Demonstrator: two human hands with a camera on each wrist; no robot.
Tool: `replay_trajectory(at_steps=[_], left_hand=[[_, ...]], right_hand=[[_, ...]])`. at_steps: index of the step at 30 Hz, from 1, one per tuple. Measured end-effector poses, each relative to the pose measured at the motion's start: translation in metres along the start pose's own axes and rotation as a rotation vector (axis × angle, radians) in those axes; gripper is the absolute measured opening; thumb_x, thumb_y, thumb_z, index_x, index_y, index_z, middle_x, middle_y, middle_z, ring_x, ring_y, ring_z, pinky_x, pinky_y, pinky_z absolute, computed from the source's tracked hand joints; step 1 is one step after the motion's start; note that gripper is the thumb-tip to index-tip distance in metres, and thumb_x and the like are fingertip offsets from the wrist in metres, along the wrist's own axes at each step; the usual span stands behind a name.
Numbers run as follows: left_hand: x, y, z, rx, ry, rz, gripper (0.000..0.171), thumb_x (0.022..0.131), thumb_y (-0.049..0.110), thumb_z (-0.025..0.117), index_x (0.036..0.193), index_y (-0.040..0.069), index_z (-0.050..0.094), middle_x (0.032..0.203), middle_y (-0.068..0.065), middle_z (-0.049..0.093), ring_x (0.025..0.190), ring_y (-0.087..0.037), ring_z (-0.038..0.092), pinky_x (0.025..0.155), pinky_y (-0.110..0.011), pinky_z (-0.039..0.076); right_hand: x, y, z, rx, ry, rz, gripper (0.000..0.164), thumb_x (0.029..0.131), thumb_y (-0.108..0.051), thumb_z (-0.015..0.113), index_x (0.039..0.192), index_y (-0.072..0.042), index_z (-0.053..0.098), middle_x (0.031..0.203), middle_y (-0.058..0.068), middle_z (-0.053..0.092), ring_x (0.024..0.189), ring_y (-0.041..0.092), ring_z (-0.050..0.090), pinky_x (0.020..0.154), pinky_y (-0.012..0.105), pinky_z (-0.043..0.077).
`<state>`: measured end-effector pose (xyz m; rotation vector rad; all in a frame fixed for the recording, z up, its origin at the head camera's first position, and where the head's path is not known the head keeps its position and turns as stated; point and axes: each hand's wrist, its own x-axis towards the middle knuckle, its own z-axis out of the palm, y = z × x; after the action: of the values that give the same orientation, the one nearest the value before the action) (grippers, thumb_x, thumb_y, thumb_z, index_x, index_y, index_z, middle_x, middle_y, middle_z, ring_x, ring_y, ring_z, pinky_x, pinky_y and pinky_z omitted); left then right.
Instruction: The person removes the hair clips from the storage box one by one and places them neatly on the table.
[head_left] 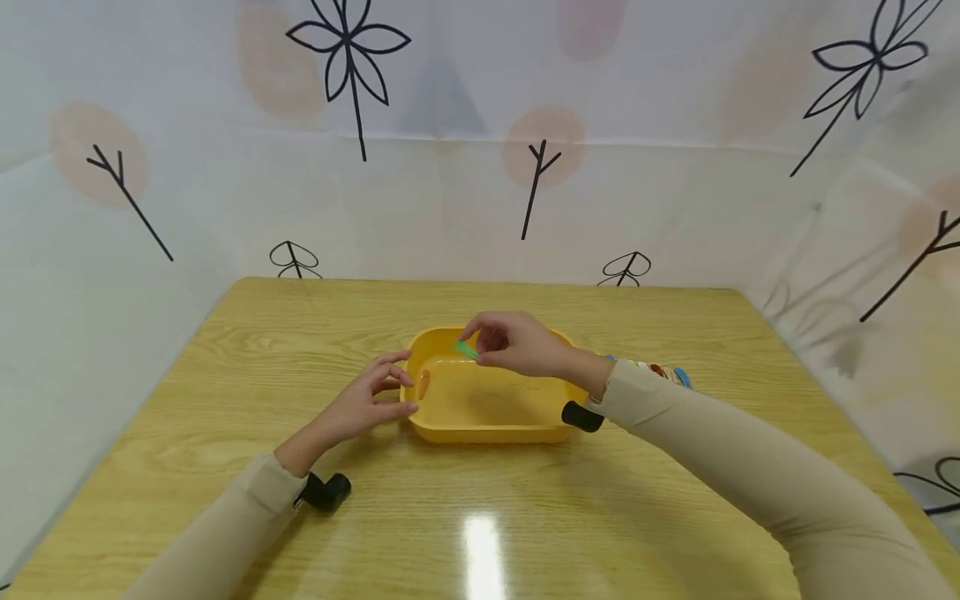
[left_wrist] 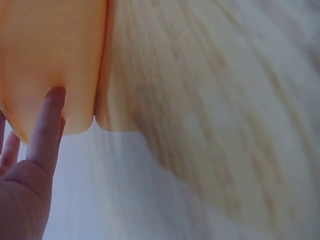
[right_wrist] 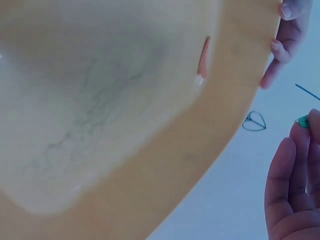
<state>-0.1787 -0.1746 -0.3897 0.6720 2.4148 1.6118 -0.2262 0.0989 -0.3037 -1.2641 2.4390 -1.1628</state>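
Observation:
A yellow plastic tray (head_left: pixel 491 433) stands on the table. My left hand (head_left: pixel 372 392) rests against its left end, several fingers at the rim and the thumb (left_wrist: pixel 47 125) touching the outer wall. Above the tray, my right hand (head_left: pixel 517 343) pinches a small flat green piece (head_left: pixel 467 349) between thumb and fingertips. In the right wrist view only the tip of the green piece (right_wrist: pixel 303 121) shows, so its exact kind cannot be told. A small orange piece (head_left: pixel 424 384) lies inside the tray by its left wall.
Several small coloured pieces (head_left: pixel 681 377), partly hidden by the right forearm, lie right of the tray. The wood-grain table (head_left: pixel 480 492) meets a white patterned cloth (head_left: pixel 442 208) at the back and sides. A black wrist camera (head_left: pixel 327 492) sits on the left wrist.

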Motion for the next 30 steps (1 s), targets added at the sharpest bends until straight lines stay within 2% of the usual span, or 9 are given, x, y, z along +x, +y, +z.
replay_trajectory(at_steps=[5, 14, 23, 30], left_hand=[[0.000, -0.002, 0.000, 0.003, 0.007, 0.001, 0.032, 0.084, 0.020, 0.071, 0.104, 0.002, 0.053, 0.148, -0.009, 0.024, 0.116, -0.039, 0.045, 0.091, -0.046, 0.046], [-0.001, -0.001, 0.000, 0.000, 0.001, 0.006, 0.031, 0.084, 0.018, 0.071, 0.104, 0.002, 0.053, 0.148, -0.011, 0.024, 0.117, -0.041, 0.044, 0.093, -0.050, 0.043], [-0.001, 0.000, 0.001, -0.013, 0.000, -0.001, 0.031, 0.085, 0.015, 0.070, 0.104, -0.001, 0.052, 0.148, -0.012, 0.023, 0.118, -0.042, 0.042, 0.094, -0.052, 0.042], [0.000, 0.000, 0.002, -0.017, 0.001, 0.003, 0.031, 0.085, 0.015, 0.070, 0.104, -0.002, 0.052, 0.148, -0.013, 0.023, 0.118, -0.042, 0.042, 0.095, -0.052, 0.041]], right_hand=[[-0.014, 0.005, -0.006, 0.006, 0.047, 0.025, 0.026, 0.086, 0.001, 0.064, 0.111, -0.005, 0.061, 0.083, 0.002, 0.058, 0.070, 0.016, 0.055, 0.066, 0.031, 0.050], [-0.036, 0.017, -0.017, 0.000, 0.119, 0.133, 0.025, 0.087, -0.002, 0.064, 0.111, -0.006, 0.059, 0.084, 0.003, 0.058, 0.070, 0.019, 0.055, 0.060, 0.028, 0.048], [-0.056, 0.027, -0.024, 0.046, 0.180, 0.158, 0.027, 0.086, 0.002, 0.064, 0.112, -0.001, 0.057, 0.085, 0.007, 0.059, 0.072, 0.022, 0.056, 0.061, 0.027, 0.048], [-0.071, 0.036, -0.029, 0.062, 0.223, 0.197, 0.027, 0.087, 0.002, 0.063, 0.113, -0.001, 0.055, 0.087, 0.010, 0.058, 0.077, 0.034, 0.057, 0.064, 0.027, 0.050]])
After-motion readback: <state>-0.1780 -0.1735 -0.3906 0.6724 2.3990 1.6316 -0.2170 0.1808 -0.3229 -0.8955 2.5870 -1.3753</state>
